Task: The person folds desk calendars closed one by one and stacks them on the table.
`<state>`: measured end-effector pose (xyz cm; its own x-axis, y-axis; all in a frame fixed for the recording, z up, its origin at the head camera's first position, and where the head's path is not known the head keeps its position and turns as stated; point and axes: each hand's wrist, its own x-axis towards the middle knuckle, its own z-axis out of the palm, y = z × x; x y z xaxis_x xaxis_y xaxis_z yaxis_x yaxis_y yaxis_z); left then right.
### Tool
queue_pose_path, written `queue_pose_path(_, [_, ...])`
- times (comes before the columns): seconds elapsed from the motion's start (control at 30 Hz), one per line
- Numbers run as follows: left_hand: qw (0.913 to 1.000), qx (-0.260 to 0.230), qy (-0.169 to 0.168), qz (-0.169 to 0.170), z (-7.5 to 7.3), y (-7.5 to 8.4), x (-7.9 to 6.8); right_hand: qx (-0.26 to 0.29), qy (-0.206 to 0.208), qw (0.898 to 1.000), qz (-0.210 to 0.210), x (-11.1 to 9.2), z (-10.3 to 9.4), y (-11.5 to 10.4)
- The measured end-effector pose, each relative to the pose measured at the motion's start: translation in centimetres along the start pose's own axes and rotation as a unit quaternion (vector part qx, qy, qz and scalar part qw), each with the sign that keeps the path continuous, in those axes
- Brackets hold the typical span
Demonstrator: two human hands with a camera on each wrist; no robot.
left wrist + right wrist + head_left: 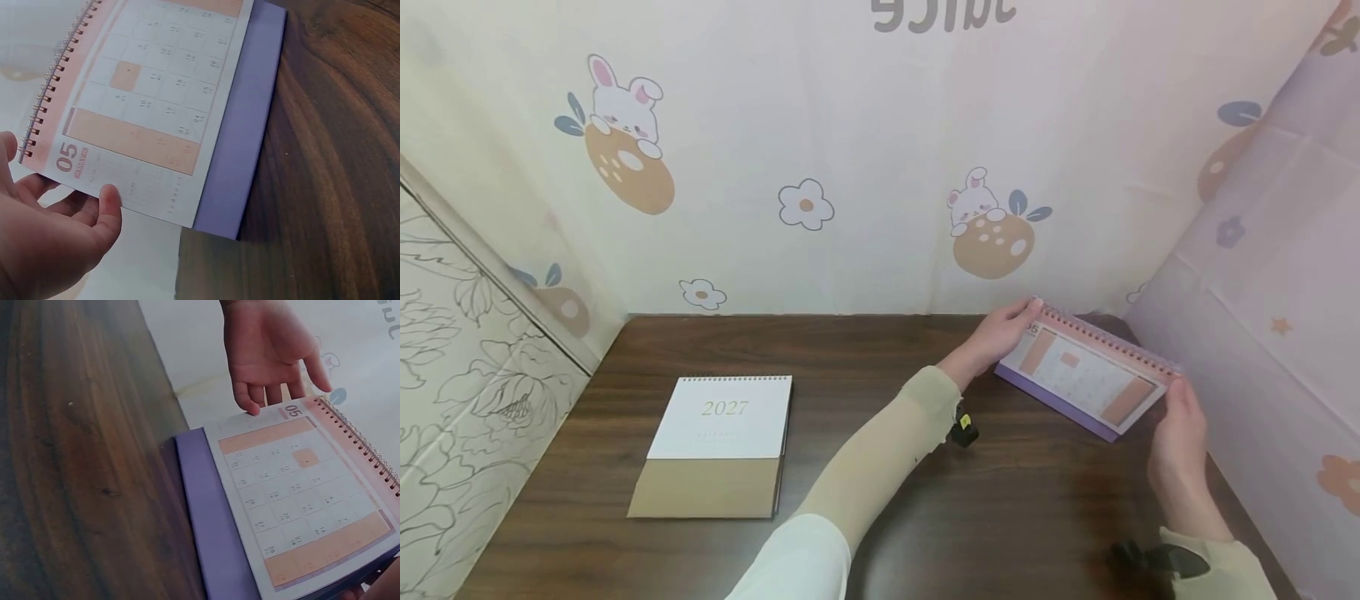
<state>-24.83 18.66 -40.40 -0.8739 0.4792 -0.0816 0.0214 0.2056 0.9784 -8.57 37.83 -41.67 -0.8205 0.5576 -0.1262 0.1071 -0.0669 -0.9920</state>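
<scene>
A 2027 calendar [722, 429] rests at left on the worktop [985, 517]. At far right, the left hand's [997, 337] grip grasps the pink calendar [1078, 375] by its left end, the right hand's [1180, 442] its right. Probably light: stiff base [1054, 401], floppy pages [156, 87], so best held at the base's 2 ends.
</scene>
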Motion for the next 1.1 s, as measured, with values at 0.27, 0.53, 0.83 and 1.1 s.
queue_pose_path(0.27, [1.0000,-0.002,-0.006,0.007,-0.5,0.9,-0.3,0.091,0.022,0.994,-0.047,0.4,0.4,-1.5])
queue_pose_path(0.53, [0.9996,0.009,0.000,0.028,-1.1,2.0,-0.8,0.149,0.075,0.982,-0.083,0.3,0.5,-2.6])
queue_pose_path(0.83, [0.9989,-0.002,0.036,0.031,-1.3,2.0,-1.2,0.187,0.129,0.963,-0.142,0.2,0.4,-2.8])
queue_pose_path(1.1, [0.9907,-0.035,0.123,0.047,-1.6,1.8,-1.0,0.205,0.177,0.944,-0.190,0.3,0.2,-2.4])
